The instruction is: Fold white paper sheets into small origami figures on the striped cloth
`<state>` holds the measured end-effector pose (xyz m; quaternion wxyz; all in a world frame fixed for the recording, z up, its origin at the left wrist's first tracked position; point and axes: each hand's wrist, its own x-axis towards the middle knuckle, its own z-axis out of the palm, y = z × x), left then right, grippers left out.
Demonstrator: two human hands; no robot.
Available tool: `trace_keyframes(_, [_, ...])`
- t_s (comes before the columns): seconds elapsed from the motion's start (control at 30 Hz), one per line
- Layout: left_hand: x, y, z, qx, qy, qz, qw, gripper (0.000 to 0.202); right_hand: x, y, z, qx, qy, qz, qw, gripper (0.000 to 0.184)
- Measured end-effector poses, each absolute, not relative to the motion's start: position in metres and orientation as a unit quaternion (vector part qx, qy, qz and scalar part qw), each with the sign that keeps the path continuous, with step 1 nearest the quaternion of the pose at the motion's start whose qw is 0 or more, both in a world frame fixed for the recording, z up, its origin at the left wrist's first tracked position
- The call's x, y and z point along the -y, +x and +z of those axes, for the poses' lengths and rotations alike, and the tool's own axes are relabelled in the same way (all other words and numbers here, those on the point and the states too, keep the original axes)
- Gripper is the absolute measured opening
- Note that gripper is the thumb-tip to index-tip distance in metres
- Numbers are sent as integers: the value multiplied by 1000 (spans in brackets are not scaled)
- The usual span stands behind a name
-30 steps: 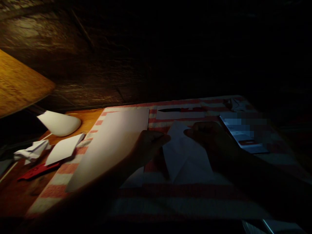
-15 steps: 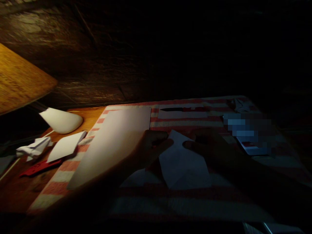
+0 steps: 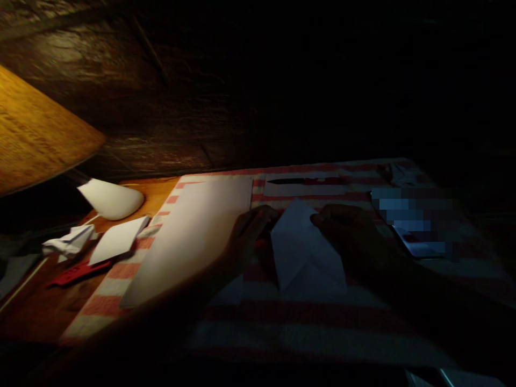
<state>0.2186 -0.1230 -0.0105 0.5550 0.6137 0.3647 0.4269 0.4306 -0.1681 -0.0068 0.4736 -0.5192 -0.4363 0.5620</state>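
Note:
The scene is very dark. A folded white paper (image 3: 304, 255) with a pointed top lies on a red and white striped cloth (image 3: 282, 322). My left hand (image 3: 248, 236) rests at the paper's left edge, fingers curled against it. My right hand (image 3: 349, 231) presses on the paper's upper right edge with fingers bent. Whether either hand pinches the paper or only presses it is hard to see.
A large blank sheet (image 3: 193, 236) lies left of my hands. Further left sit a lamp (image 3: 40, 140), a white cone-shaped object (image 3: 110, 199), a folded paper (image 3: 119, 239), a crumpled paper (image 3: 68, 242) and a red strip (image 3: 78, 271). A dark knife (image 3: 306, 181) lies behind.
The folded paper has shifted a little and its point now stands between my hands. My left hand moved from on top of the paper to its left edge.

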Motion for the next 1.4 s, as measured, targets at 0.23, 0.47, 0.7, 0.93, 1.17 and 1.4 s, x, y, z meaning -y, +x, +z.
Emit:
trace_keyframes(0.23, [127, 215, -6, -315, 701, 428, 476, 27, 167, 430, -12, 429, -528, 559, 474, 40])
trace_keyframes(0.47, [128, 218, -6, -348, 656, 441, 504, 21, 167, 428, -14, 425, -509, 581, 473, 41])
trace_keyframes(0.7, [120, 217, -7, -293, 519, 410, 691, 42, 165, 432, -17, 465, -506, 565, 456, 38])
trace_keyframes(0.93, [124, 227, -8, -382, 526, 307, 695, 29, 168, 435, -7, 501, -472, 635, 351, 32])
trace_keyframes(1.17, [111, 222, -12, -412, 438, 451, 660, 35, 163, 445, 5, 442, -509, 612, 414, 30])
trace_keyframes(1.4, [114, 219, -14, -417, 493, 311, 698, 36, 152, 456, 0, 401, -551, 510, 526, 23])
